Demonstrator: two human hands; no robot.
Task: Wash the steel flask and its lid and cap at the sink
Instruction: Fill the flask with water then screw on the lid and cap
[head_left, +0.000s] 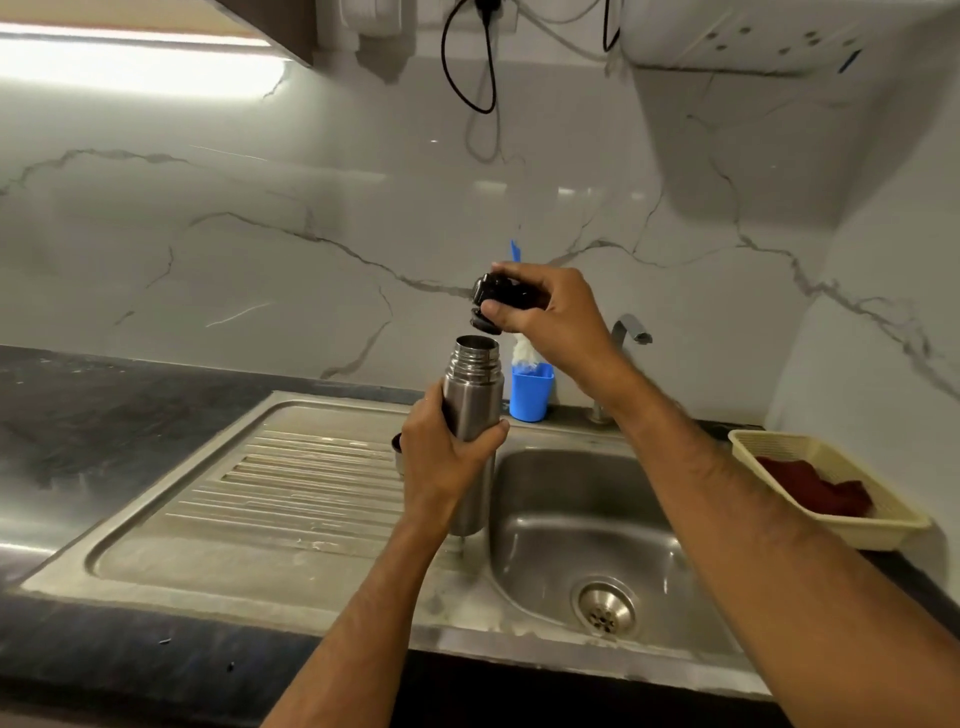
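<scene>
Upright open steel flask (474, 410), black lid (501, 301) just above

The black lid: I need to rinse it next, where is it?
In the head view, the right hand grips the black lid just above the steel flask's open mouth.

**Hidden and cut-off parts at the sink**

Left hand (447, 457) covers the flask's (474, 400) mid-body; the base is hidden behind the wrist. Steel cap (397, 453) on the drainboard: only a sliver shows past the hand. Right hand (550, 312) masks most of the black lid (493, 296). Brush (522, 358) in the blue cup (531, 394) partly behind that hand. Tap (626, 332) base behind the forearm. Basket (831, 488) contents unclear: dark red cloth (815, 488). Cables (467, 62) run off the top edge.
</scene>
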